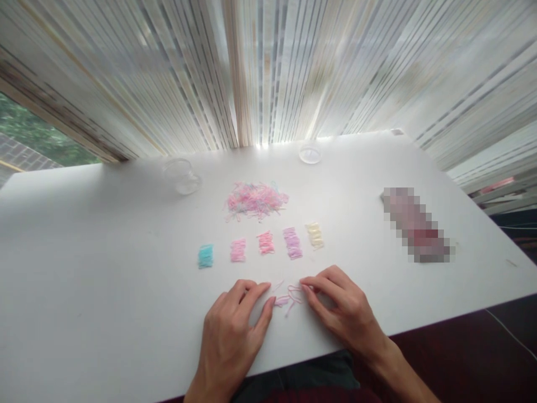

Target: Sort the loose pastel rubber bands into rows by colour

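Observation:
Near the table's front edge lies a small loose cluster of pink and lilac elastic bands (pixel 282 301), thin and looped. My left hand (pixel 239 319) is on its left side, thumb and forefinger apart, with the thumb tip touching the bands. From the right, my right hand (pixel 339 299) pinches the end of a pink elastic band (pixel 293 288) between thumb and forefinger. Just beyond my hands are neat stacks of similar bands: blue (pixel 205 256), light pink (pixel 238 250), coral pink (pixel 265 243), purple (pixel 292 242) and yellow (pixel 314 235).
Behind the stacks sits a tangled pile of mixed pastel bands (pixel 257 200). A clear round container (pixel 181 176) stands at the back left, and a clear round lid (pixel 310 154) farther right. A blurred-out oblong object (pixel 415 224) lies on the white table (pixel 104 268) at right.

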A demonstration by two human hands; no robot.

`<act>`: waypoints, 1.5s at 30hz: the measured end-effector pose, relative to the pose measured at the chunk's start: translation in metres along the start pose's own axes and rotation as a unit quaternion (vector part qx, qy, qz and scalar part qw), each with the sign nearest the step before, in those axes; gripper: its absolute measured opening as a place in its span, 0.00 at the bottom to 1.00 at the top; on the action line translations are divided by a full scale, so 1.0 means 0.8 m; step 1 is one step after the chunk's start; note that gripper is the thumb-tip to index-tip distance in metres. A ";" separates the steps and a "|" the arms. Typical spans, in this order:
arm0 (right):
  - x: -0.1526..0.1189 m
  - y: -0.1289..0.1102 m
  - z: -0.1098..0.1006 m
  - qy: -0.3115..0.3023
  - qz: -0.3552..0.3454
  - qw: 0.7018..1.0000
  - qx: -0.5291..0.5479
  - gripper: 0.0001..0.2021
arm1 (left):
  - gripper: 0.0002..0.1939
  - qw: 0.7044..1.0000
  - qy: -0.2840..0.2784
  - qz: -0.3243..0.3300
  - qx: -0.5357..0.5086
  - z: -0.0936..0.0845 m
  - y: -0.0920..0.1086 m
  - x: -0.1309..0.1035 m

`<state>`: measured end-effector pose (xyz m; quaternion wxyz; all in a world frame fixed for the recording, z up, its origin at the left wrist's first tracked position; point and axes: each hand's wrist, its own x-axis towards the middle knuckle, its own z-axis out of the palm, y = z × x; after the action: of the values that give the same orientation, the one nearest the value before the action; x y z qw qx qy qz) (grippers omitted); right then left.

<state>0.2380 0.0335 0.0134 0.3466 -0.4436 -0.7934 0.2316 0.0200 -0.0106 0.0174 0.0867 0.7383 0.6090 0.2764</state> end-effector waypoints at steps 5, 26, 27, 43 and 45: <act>0.000 0.003 0.001 -0.009 -0.013 1.000 0.002 0.07 | 0.08 0.999 -0.004 -0.028 -0.027 0.001 0.010 0.007; 0.026 -0.004 -0.001 -0.093 -0.002 0.990 0.107 0.06 | 0.07 0.998 -0.023 0.050 -0.007 -0.008 0.015 0.017; 0.027 -0.004 -0.001 -0.095 -0.002 0.990 0.109 0.06 | 0.06 0.999 -0.021 0.048 -0.017 -0.009 0.014 0.016; 0.033 -0.009 -0.005 -0.095 -0.009 0.986 0.133 0.03 | 0.05 0.994 -0.021 0.085 -0.065 -0.014 0.004 0.011; 0.034 -0.009 -0.004 -0.096 -0.010 0.987 0.130 0.04 | 0.05 0.994 -0.019 0.085 -0.072 -0.014 0.003 0.010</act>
<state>0.2265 0.0534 0.0297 0.3257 -0.3623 -0.7905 0.3712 0.0170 -0.0058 0.0305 0.1276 0.7842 0.5211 0.3119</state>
